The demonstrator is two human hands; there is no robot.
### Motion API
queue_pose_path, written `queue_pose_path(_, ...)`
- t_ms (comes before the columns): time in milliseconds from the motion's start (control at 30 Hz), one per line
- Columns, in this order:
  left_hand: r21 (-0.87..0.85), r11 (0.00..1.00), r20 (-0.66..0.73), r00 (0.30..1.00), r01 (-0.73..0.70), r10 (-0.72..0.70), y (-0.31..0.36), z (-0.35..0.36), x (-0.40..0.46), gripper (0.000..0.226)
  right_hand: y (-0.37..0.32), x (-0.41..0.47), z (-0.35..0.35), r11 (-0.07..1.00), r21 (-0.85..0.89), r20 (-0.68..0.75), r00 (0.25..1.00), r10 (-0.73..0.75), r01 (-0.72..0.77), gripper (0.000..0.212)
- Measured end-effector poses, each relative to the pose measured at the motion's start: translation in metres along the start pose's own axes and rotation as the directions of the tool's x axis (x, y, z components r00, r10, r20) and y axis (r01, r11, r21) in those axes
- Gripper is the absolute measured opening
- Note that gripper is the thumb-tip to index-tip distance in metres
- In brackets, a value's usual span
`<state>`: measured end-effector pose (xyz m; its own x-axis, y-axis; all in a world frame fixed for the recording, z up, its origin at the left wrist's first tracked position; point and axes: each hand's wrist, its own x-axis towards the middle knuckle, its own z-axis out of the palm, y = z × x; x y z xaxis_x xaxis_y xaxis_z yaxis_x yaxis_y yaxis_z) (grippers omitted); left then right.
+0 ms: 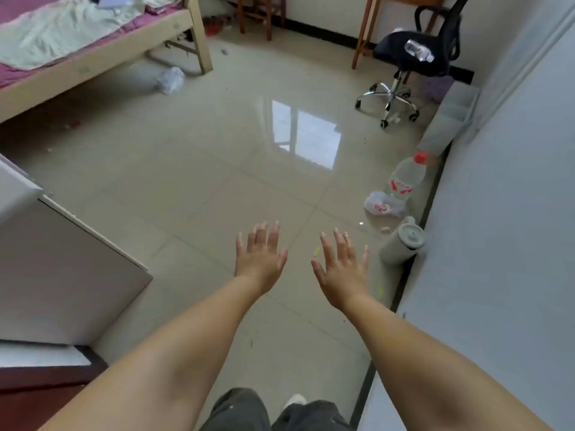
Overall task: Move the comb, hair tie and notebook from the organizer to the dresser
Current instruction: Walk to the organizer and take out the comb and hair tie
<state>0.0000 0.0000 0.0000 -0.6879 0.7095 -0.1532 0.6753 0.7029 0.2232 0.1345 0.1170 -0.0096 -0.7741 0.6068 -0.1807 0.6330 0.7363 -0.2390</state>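
Head view: chair (413, 54) seat holds a bottle (418, 50)

Floor (193, 169): glossy beige tile; bed sheet (18, 7): magenta; office chair (413, 54): black; bottle (406, 178): clear, red cap, red-printed label

I stand on glossy beige floor tiles (199, 169) that mirror a bright window. A wooden bed (102, 54) sits far left, a black swivel chair (413, 54) far right, a pale wall (513, 213) runs along my right.
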Motion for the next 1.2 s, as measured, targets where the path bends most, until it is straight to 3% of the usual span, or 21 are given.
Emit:
queue_pose_path(200, 0.045, 0.999, 0.16, 0.987, 0.019, -0.026, -0.001, 0.044, -0.012, 0.062, 0.018, -0.011, 0.045, 0.997, -0.076, 0.176, 0.984, 0.02, -0.006, 0.062)
queue_pose_path(433, 0.057, 0.998, 0.232, 0.973, 0.006, -0.019, -0.011, 0.055, 0.066, 0.063, 0.018, 0.085, 0.043, 0.998, -0.059, 0.199, 0.98, 0.01, 0.002, 0.062)
queue_pose_path(800, 0.066, 0.983, 0.202, 0.967, -0.17, 0.154, -0.023, -0.019, 0.355, 0.063, 0.026, 0.345, -0.032, 0.984, -0.05, 0.13, 0.976, 0.175, -0.17, 0.06)
queue_pose_path(1033, 0.069, 0.945, 0.202, 0.933, -0.318, 0.299, 0.03, -0.035, 0.545, 0.062, 0.091, 0.511, -0.086, 0.957, -0.055, 0.046, 0.956, 0.288, -0.286, 0.06)
queue_pose_path(1200, 0.05, 0.968, 0.189, 0.954, -0.246, 0.233, 0.079, -0.053, 0.693, 0.061, 0.139, 0.653, -0.129, 0.97, -0.036, 0.03, 0.97, 0.242, -0.241, 0.06)
